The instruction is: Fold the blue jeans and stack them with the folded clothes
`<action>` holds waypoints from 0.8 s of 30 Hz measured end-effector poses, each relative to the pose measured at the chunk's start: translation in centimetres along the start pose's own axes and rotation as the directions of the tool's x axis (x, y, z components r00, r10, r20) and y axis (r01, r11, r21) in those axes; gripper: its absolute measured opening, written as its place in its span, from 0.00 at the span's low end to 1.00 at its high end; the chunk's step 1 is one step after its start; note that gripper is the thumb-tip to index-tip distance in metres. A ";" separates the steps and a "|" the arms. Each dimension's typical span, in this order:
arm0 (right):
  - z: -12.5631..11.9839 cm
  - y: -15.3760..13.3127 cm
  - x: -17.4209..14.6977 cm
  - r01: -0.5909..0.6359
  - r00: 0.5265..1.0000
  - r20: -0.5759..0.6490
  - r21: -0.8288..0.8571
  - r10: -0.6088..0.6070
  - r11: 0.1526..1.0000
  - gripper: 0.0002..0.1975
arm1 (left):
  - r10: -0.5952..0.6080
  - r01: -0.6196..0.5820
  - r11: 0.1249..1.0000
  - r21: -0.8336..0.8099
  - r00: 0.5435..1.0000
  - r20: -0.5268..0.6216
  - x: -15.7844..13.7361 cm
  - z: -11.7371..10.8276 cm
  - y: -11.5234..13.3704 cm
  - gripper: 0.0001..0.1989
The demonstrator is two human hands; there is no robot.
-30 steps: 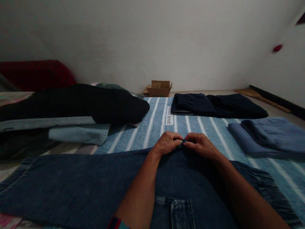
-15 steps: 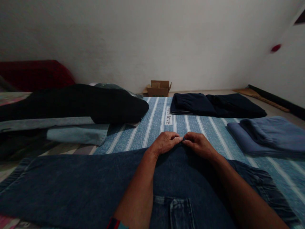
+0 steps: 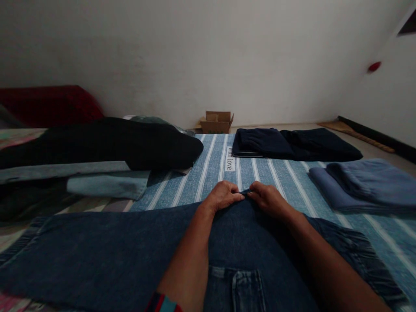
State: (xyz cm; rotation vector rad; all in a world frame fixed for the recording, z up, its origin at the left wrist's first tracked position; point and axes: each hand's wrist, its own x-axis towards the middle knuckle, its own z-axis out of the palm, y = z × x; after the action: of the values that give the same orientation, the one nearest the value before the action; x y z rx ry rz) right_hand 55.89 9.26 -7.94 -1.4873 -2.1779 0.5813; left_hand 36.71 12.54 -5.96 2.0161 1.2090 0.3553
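Observation:
A pair of dark blue jeans (image 3: pixel 107 255) lies spread sideways across the bed, its gathered waistband at the right and a cuffed leg end at the left. At the middle of the far edge, my left hand (image 3: pixel 225 195) pinches the denim between thumb and fingers. My right hand (image 3: pixel 266 197) grips the same edge just to the right, a small gap between the two. A patch pocket (image 3: pixel 238 288) shows on the near side between my forearms. My right forearm covers part of the jeans.
Striped blue bedding (image 3: pixel 182 186) lies beneath. Folded navy trousers (image 3: pixel 292 143) and folded lighter blue trousers (image 3: pixel 373 184) rest at the right. At the left is a heap with black clothing (image 3: pixel 130 143) and light blue denim (image 3: pixel 110 184). A cardboard box (image 3: pixel 216 122) stands by the wall.
My left hand has shifted slightly left along the jeans' edge, widening the gap between my hands. The right hand stays nearly in place, and the view has tilted a little.

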 end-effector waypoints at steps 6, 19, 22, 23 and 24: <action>0.1 -0.6 0.0 -0.056 0.990 0.105 -0.310 0.093 0.949 0.11 | -0.020 0.022 0.998 0.056 0.999 -0.034 0.5 0.8 -0.8 0.09; 0.8 -0.8 0.3 -0.063 0.984 0.134 -0.379 0.122 0.923 0.14 | -0.057 0.118 0.905 0.409 0.986 -0.157 0.3 1.1 0.9 0.10; 0.6 -1.0 0.3 -0.066 0.986 0.120 -0.364 0.117 0.929 0.13 | -0.052 0.144 0.856 0.498 0.980 -0.193 0.3 1.1 2.6 0.09; 0.6 -1.0 0.4 -0.066 0.987 0.116 -0.358 0.115 0.931 0.13 | -0.055 0.149 0.841 0.521 0.980 -0.192 0.3 1.1 3.2 0.09; 0.5 -1.0 0.4 -0.066 0.987 0.113 -0.352 0.112 0.934 0.13 | -0.058 0.149 0.828 0.540 0.982 -0.181 0.3 1.2 3.8 0.08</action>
State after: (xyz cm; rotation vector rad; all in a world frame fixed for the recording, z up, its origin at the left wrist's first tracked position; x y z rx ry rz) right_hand 54.72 9.24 -7.78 -1.7807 -2.4215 0.3408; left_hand 39.98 11.19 -4.07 2.4268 1.6615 0.1121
